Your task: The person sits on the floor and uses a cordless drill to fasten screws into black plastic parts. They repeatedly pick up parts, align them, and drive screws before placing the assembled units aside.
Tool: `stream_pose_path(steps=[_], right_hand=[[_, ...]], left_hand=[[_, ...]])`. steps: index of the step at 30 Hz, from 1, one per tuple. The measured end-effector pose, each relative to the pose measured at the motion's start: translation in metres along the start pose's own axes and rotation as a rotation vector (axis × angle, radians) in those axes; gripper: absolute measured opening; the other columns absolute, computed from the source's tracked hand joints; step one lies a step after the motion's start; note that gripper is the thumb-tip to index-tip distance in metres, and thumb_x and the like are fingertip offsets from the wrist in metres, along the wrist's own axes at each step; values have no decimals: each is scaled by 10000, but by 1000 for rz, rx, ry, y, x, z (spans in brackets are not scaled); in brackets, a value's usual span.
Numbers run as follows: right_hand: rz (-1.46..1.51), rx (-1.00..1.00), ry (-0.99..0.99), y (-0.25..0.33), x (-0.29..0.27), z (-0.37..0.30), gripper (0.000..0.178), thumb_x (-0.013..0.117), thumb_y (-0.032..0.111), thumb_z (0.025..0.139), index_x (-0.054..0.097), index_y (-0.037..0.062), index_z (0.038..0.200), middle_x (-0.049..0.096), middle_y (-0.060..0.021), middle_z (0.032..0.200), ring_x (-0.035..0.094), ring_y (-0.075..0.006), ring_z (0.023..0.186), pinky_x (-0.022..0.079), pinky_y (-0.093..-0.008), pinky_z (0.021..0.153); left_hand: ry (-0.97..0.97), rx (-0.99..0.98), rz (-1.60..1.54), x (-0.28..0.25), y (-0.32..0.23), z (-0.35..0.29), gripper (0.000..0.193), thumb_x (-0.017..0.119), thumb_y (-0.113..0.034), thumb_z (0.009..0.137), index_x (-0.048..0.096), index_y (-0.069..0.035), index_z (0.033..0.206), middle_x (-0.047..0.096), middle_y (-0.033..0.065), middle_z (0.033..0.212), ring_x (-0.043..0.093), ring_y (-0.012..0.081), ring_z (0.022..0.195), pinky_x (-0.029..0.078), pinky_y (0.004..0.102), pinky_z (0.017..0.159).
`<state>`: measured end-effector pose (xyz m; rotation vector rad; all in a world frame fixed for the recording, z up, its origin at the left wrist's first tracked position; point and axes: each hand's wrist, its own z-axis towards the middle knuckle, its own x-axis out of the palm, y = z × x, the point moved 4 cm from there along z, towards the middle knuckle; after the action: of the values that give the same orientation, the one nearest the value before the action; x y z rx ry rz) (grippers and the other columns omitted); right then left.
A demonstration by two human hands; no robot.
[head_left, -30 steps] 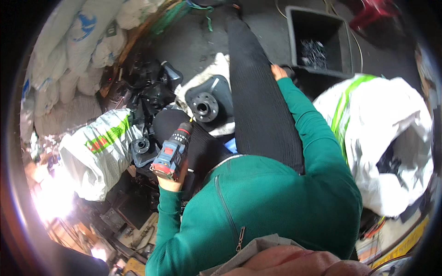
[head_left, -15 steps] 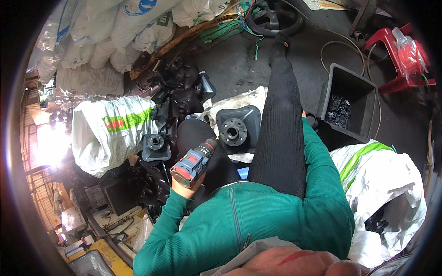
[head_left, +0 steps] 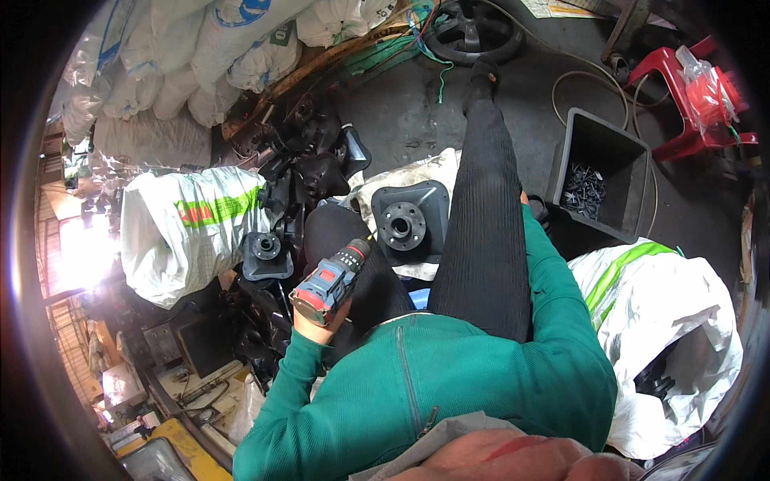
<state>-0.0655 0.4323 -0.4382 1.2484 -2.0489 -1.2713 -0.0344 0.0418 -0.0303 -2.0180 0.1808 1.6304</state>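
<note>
My left hand [head_left: 316, 329] is wrapped round the grip of a blue, red and black cordless drill [head_left: 327, 284]. Its chuck points up and to the right, just left of a black part [head_left: 425, 204]. This part has a square base and a round flange with holes, and it sits upright between my legs on a pale cloth [head_left: 361, 191]; the bit's tip is apart from the flange. My right hand [head_left: 524, 197] reaches down beyond my right leg, beside a grey bin [head_left: 642, 180]. Only a bit of skin shows there, and its fingers are hidden.
Several screws or similar small metal pieces [head_left: 584, 191] lie in the bin. More black parts [head_left: 267, 255] are heaped at my left beside a white sack [head_left: 160, 240]. An open white sack [head_left: 698, 297] stands at my right. A red stool [head_left: 674, 100] and a black wheel [head_left: 472, 36] are farther off.
The drill in my left hand has drawn back slightly, down and left from the flanged part. My right hand stays beyond my right leg. The whole view has shifted a little.
</note>
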Motion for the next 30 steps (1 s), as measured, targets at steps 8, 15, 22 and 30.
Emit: stream_pose_path(steps=[8, 15, 22, 30], right_hand=[[332, 80, 33, 1, -13, -20, 232, 501, 152, 884, 596, 53, 1072, 634, -78, 1000, 601, -255, 898, 485, -367, 750], [438, 105, 53, 1, -16, -28, 235, 500, 149, 888, 594, 53, 1081, 635, -73, 1006, 603, -243, 885, 488, -359, 735], [514, 116, 75, 5, -15, -28, 239, 500, 147, 892, 592, 53, 1091, 635, -68, 1013, 606, -232, 871, 491, -350, 720], [609, 133, 105, 8, -15, -33, 243, 499, 144, 896, 589, 52, 1103, 636, -62, 1020, 609, -219, 855, 495, -341, 703]], left_hand=[[-5, 114, 49, 7, 2, 1, 455, 736, -192, 643, 592, -52, 1051, 630, 115, 977, 621, 308, 914, 502, 380, 821], [-10, 30, -31, 8, 5, -6, 569, 755, -181, 652, 530, -14, 1147, 618, 131, 1036, 612, 297, 971, 483, 378, 867], [24, 48, 19, 20, 13, -4, 506, 735, -198, 664, 550, -40, 1108, 621, 122, 1013, 608, 301, 951, 481, 384, 845], [-91, 113, -23, 5, -3, -5, 353, 706, -194, 661, 637, -81, 989, 631, 105, 959, 614, 317, 892, 489, 416, 795]])
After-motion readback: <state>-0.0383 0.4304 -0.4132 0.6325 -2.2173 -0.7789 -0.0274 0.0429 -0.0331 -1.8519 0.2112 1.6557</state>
